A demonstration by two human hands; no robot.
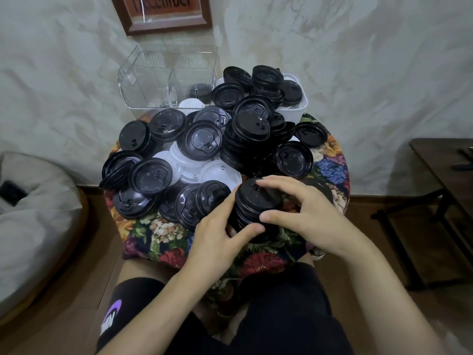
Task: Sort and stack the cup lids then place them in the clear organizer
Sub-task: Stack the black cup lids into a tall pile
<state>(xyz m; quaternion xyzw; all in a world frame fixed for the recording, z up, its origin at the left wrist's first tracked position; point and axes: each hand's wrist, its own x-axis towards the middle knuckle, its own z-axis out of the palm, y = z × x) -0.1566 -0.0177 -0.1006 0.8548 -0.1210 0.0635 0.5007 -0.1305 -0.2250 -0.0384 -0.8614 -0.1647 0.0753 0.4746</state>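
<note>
Both hands clasp a stack of black lids (256,201) between them: the left hand (220,231) cups its near side, the right hand (299,211) lies over its top and far side. Beyond the hands, loose black lids (202,143) and white lids (217,172) cover the flowered desk (158,231), with the clear organizer (169,78) farther back

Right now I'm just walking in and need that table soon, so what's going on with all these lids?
A person is sorting cup lids. Both hands, left hand and right hand, grip a stack of black lids at the table's near edge. Loose black lids and white lids cover the floral tablecloth. The clear organizer behind holds only a few lids, so most remain.
</note>
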